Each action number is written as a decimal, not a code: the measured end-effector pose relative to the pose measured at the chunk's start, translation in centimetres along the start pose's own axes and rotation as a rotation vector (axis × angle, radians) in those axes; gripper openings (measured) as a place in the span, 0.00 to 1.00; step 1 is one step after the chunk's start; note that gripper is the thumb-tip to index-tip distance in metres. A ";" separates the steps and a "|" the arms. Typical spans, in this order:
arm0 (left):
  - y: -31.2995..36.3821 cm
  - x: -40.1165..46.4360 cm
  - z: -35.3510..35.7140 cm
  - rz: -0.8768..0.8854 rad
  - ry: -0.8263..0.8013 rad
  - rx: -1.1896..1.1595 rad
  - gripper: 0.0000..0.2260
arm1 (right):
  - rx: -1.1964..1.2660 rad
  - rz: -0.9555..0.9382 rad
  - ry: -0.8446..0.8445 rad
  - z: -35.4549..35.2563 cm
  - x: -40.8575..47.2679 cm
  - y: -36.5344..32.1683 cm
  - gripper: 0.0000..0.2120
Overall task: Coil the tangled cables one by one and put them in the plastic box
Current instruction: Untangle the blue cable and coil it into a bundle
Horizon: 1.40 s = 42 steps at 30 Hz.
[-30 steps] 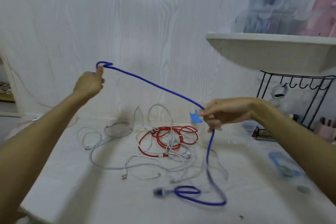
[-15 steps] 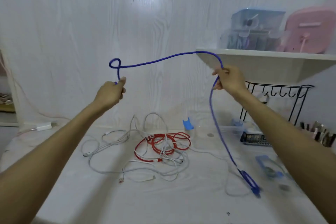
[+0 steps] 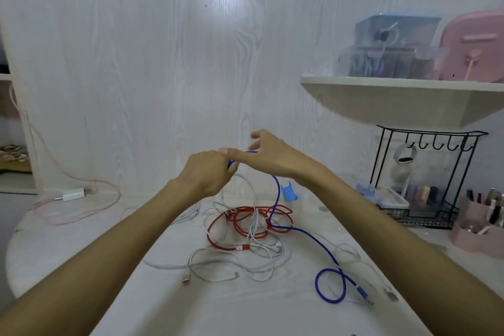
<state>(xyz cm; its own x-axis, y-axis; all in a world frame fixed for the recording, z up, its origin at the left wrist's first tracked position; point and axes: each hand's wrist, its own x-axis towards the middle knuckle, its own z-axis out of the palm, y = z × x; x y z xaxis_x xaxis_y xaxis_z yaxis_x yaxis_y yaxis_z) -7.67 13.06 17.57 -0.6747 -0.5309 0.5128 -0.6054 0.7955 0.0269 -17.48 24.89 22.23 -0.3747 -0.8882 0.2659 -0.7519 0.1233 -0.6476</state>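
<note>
I have both hands raised together above the middle of the table: my left hand is curled round one end of the blue cable, and my right hand sits just beside it with the fingers loosely spread; the cable passes under its palm, but I cannot tell whether it truly grips. From the hands the blue cable drops down across the pile and runs to the near right, where its far end lies in a single loose loop on the table. I judge this as the first turn of the coil at best, so nearly all the work is left. The red cable and the white cables are tangled together in the centre, untouched. No box holding coiled cables shows; a clear container stands at the right beside the black wire rack. The blue cable crosses the red one, so it may snag.
</note>
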 end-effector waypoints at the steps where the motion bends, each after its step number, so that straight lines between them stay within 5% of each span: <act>1: 0.0 -0.1 0.1 0.014 0.010 0.009 0.18 | -0.006 0.086 -0.103 0.4 0.3 -0.2 0.50; 3: -0.1 -0.2 0.3 0.043 0.074 0.032 0.20 | 0.045 0.137 -0.143 0.7 0.9 -0.3 0.46; 8: -1.1 -0.6 0.8 0.130 0.090 0.080 0.21 | -0.020 0.102 -0.058 -0.8 1.8 0.3 0.15; 13: -0.8 -0.9 1.2 0.189 0.138 0.187 0.19 | 0.257 0.195 -0.144 -1.9 1.6 0.2 0.21; 16: -0.5 -0.9 1.1 0.206 0.174 0.212 0.18 | 0.052 0.283 -0.269 -1.2 1.6 0.7 0.15; 20: -1.8 -1.5 1.5 0.216 0.106 0.113 0.19 | -0.089 0.214 -0.232 -2.5 0.9 2.0 0.12; 22: -1.8 -1.6 2.1 0.120 -0.061 -0.116 0.20 | -0.213 0.136 -0.205 -3.0 0.6 2.3 0.11; 27: 0.2 -1.5 1.9 -0.171 -0.911 -1.174 0.21 | -0.625 -0.170 0.086 -2.6 0.9 2.7 0.06; 29: 0.4 -1.9 1.0 -0.143 -1.035 -1.470 0.19 | -0.594 -0.268 0.192 -1.9 1.2 3.5 0.08; 33: 1.5 -3.6 -1.0 -0.031 -1.097 -2.139 0.13 | 0.072 -0.173 0.361 0.9 1.7 4.4 0.26; 35: 2.7 -3.9 -1.9 0.001 -0.979 -2.271 0.14 | 0.196 -0.181 0.350 2.5 1.7 4.8 0.26; 39: 1.9 -2.7 -3.8 -0.197 -0.635 -2.468 0.16 | -0.260 -0.352 0.222 4.4 0.9 7.0 0.22; 42: -1.0 -2.0 -4.0 -0.506 -0.568 -2.459 0.15 | -0.404 -0.353 0.069 2.9 0.8 7.8 0.24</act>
<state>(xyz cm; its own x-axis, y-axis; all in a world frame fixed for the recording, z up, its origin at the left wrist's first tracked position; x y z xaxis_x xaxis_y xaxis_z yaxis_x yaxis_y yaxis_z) -4.02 14.45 19.95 -0.9336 -0.3563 0.0386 0.3055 -0.7349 0.6055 -22.10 23.88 15.36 -0.0861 -0.8769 0.4729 -0.9822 -0.0049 -0.1878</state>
